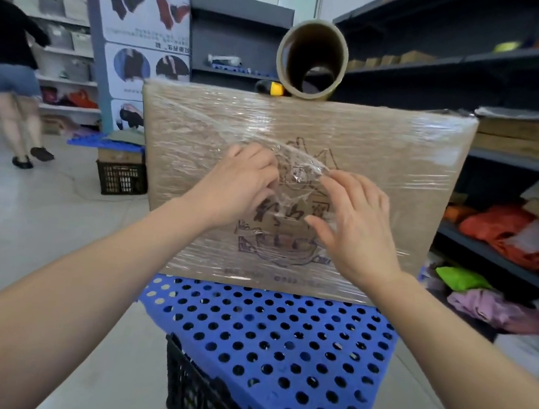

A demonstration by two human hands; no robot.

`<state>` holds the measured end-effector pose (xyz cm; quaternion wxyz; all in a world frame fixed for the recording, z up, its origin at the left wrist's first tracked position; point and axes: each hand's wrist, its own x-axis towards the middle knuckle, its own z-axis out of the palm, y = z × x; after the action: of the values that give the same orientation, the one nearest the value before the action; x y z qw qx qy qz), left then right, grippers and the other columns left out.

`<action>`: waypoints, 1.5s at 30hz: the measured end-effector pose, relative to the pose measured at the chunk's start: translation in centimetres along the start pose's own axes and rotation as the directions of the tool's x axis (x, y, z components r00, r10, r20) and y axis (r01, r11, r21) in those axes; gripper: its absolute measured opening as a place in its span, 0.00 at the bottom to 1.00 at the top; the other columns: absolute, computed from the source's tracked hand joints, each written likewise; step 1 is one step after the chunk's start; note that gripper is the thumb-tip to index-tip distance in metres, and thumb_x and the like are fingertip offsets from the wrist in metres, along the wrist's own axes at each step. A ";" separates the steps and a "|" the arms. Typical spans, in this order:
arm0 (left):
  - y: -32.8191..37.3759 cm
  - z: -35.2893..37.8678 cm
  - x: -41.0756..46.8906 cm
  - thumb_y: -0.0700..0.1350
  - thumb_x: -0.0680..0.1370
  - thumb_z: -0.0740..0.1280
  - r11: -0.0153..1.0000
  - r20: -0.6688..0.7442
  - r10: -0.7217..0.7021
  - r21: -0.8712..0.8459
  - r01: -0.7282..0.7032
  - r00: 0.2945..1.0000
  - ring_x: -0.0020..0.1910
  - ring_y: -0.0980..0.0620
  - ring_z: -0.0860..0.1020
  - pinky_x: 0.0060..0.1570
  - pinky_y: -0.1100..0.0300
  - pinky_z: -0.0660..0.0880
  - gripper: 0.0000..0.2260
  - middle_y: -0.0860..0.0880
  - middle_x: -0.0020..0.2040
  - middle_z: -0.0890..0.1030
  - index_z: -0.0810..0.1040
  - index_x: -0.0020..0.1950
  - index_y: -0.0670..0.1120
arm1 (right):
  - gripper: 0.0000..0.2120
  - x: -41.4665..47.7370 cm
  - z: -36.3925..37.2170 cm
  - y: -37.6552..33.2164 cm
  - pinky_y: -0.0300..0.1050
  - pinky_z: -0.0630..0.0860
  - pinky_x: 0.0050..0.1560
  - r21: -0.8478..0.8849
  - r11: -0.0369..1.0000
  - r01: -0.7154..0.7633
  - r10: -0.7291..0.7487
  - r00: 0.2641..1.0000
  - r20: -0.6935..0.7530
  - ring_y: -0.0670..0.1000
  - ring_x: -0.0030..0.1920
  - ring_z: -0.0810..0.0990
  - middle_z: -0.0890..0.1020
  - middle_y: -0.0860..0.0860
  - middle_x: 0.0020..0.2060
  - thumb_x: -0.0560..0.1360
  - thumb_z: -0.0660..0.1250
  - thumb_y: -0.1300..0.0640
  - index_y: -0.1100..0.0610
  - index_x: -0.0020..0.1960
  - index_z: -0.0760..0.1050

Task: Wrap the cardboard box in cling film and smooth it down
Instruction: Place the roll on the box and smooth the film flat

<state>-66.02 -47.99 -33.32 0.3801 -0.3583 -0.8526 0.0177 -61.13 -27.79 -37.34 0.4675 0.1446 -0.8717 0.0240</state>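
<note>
Both hands work the cardboard box (297,190): our left hand (239,187) pinches the loose cling film (297,163) tail, our right hand (357,225) lies spread open against the box face. We risk a bunched ridge or tear if we pull unevenly.

This is a stockroom or small warehouse, the packing end of a shop. Dark metal shelving (503,59) runs along the right wall, its lower shelves heaped with folded clothes in bags (496,228) (orange, green, pink). White racks (59,52) on the left hold grey storage bins. A poster board (141,49) shows garment photos. Black plastic crates (122,176) sit on a bare concrete floor (38,227), and a blue perforated pallet board (278,341) serves as the packing surface.
</note>
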 end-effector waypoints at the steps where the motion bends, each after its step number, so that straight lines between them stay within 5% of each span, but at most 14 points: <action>1: 0.0 -0.1 0.0 0.47 0.77 0.64 0.998 0.025 -0.021 -0.054 0.023 0.999 0.54 0.51 0.70 0.57 0.56 0.61 0.04 0.53 0.48 0.72 0.75 0.45 0.48 | 0.26 0.0 -0.1 -0.3 0.54 0.65 0.64 0.004 1.000 0.003 -0.003 1.000 0.006 0.57 0.65 0.69 0.75 0.55 0.63 0.71 0.70 0.49 0.60 0.65 0.72; 4: 0.1 -1.0 -0.1 0.45 0.78 0.64 0.966 0.149 -0.077 -0.232 0.111 0.986 0.49 0.54 0.71 0.57 0.57 0.67 0.04 0.55 0.44 0.73 0.72 0.44 0.50 | 0.26 0.3 -0.2 -1.4 0.53 0.67 0.62 0.021 1.000 0.002 -0.003 0.999 0.035 0.57 0.64 0.71 0.76 0.55 0.63 0.72 0.70 0.51 0.59 0.67 0.71; 7: 0.4 -1.9 0.0 0.45 0.78 0.65 0.924 0.212 -0.084 -0.349 0.156 0.974 0.45 0.54 0.75 0.47 0.58 0.72 0.02 0.55 0.44 0.76 0.75 0.47 0.48 | 0.23 1.1 -0.1 -2.2 0.49 0.64 0.65 0.104 0.981 -0.166 0.161 0.985 0.056 0.54 0.65 0.68 0.73 0.54 0.65 0.77 0.64 0.52 0.58 0.70 0.67; 13: 0.3 -1.5 2.5 0.45 0.78 0.64 0.975 -0.079 -0.161 -0.167 0.146 0.984 0.58 0.51 0.72 0.58 0.57 0.68 0.12 0.49 0.59 0.75 0.74 0.62 0.46 | 0.15 3.6 0.7 -2.1 0.48 0.68 0.56 0.122 0.897 -0.425 0.425 0.905 0.025 0.55 0.59 0.70 0.75 0.55 0.58 0.78 0.63 0.54 0.59 0.62 0.71; 17: 0.6 -0.9 3.4 0.45 0.77 0.66 0.987 -0.096 -0.141 -0.094 0.132 0.985 0.58 0.48 0.71 0.54 0.56 0.69 0.12 0.48 0.58 0.74 0.74 0.60 0.46 | 0.07 3.9 0.4 -1.9 0.48 0.68 0.48 0.145 0.911 -0.387 0.394 0.919 -0.022 0.56 0.52 0.72 0.78 0.56 0.49 0.79 0.60 0.58 0.60 0.51 0.75; 22: 1.1 -1.4 4.0 0.43 0.79 0.62 0.969 -0.234 -0.211 -0.179 0.171 0.949 0.50 0.48 0.73 0.45 0.59 0.67 0.06 0.48 0.50 0.76 0.77 0.52 0.43 | 0.07 5.1 -2.3 -1.4 0.48 0.68 0.37 0.297 0.868 -0.398 0.450 0.883 -0.133 0.52 0.38 0.72 0.74 0.50 0.35 0.78 0.60 0.60 0.56 0.41 0.68; 25: 1.6 -2.2 4.8 0.44 0.80 0.61 0.946 -0.287 -0.278 -0.246 0.210 0.917 0.49 0.48 0.75 0.46 0.55 0.72 0.07 0.49 0.50 0.79 0.77 0.53 0.44 | 0.07 7.5 -3.1 -1.1 0.47 0.72 0.35 0.491 0.714 -0.499 0.594 0.803 -0.048 0.50 0.33 0.74 0.75 0.49 0.32 0.77 0.60 0.60 0.55 0.40 0.70; 30: 1.1 -2.2 4.9 0.42 0.79 0.63 0.897 -0.247 -0.309 -0.397 0.195 0.918 0.56 0.52 0.75 0.54 0.60 0.70 0.14 0.50 0.58 0.78 0.74 0.65 0.46 | 0.10 10.7 -4.0 -1.6 0.38 0.79 0.30 0.819 0.236 -0.523 0.754 0.630 0.186 0.50 0.33 0.83 0.82 0.57 0.35 0.78 0.59 0.66 0.56 0.40 0.69; 34: 0.3 -1.2 3.9 0.36 0.78 0.64 0.929 -0.189 -0.193 -0.351 0.117 0.963 0.67 0.50 0.68 0.66 0.64 0.57 0.19 0.48 0.65 0.74 0.73 0.68 0.44 | 0.06 11.1 -3.7 -2.2 0.40 0.82 0.43 0.915 -0.044 -0.401 0.744 0.598 0.298 0.51 0.41 0.85 0.83 0.59 0.42 0.77 0.60 0.68 0.59 0.44 0.72; 36: 0.3 -0.9 3.9 0.35 0.77 0.64 0.936 -0.137 -0.175 -0.330 0.122 0.975 0.68 0.49 0.64 0.69 0.60 0.57 0.23 0.48 0.68 0.70 0.69 0.72 0.45 | 0.06 10.4 -3.2 -2.5 0.38 0.81 0.46 0.924 -0.039 -0.380 0.742 0.609 0.281 0.49 0.44 0.85 0.83 0.57 0.44 0.77 0.61 0.68 0.60 0.49 0.72; 40: 0.7 -1.2 4.9 0.37 0.78 0.63 0.938 -0.086 -0.199 -0.304 0.165 0.976 0.68 0.49 0.62 0.70 0.53 0.61 0.25 0.49 0.69 0.64 0.65 0.74 0.49 | 0.09 8.0 -2.8 -2.5 0.40 0.78 0.51 0.902 0.165 -0.399 0.780 0.613 0.128 0.48 0.49 0.82 0.80 0.51 0.48 0.77 0.60 0.66 0.55 0.54 0.71; 45: 0.6 -1.3 5.3 0.33 0.78 0.61 0.931 -0.174 -0.148 -0.358 0.078 0.973 0.66 0.51 0.63 0.66 0.63 0.58 0.23 0.49 0.66 0.70 0.70 0.71 0.47 | 0.13 5.2 -2.8 -1.9 0.38 0.73 0.50 0.817 0.345 -0.461 0.802 0.597 -0.002 0.49 0.51 0.79 0.77 0.46 0.45 0.76 0.57 0.69 0.52 0.53 0.70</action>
<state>-67.22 -44.57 -29.19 0.3940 -0.3701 -0.8193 -0.1914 -61.12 -30.33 -31.65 0.4827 -0.0450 -0.6426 0.5933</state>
